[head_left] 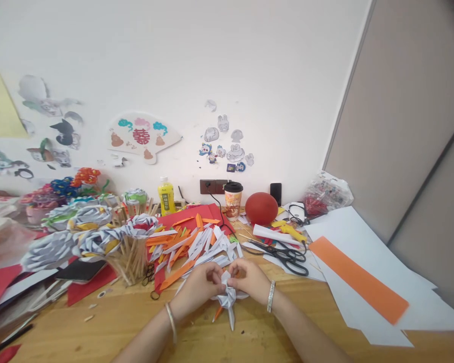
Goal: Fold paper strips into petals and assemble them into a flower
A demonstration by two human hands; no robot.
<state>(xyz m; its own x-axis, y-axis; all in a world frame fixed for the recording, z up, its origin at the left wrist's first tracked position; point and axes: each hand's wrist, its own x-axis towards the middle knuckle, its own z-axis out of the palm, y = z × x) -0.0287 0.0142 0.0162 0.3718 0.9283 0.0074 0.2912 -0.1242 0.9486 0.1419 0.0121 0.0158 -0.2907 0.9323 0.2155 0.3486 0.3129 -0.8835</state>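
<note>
Both hands meet at the table's near middle over a folded white paper piece [229,297] with pointed petals and one orange strip sticking out below. My left hand [204,283] pinches it from the left side. From the right, my right hand [248,280] grips its upper tip between thumb and fingers. Part of the piece is hidden behind the fingers. Just beyond lies a heap of folded paper strips [208,242], white and orange, on red paper. Black-handled scissors [283,256] lie to the right of my right hand.
Finished paper flowers [94,237] on sticks crowd the left. Behind stand a yellow bottle [166,197], a lidded cup [233,201] and a red balloon [261,208]. White sheets [348,252] with an orange strip [359,280] cover the right. A yellow glue gun [292,232] lies by the scissors.
</note>
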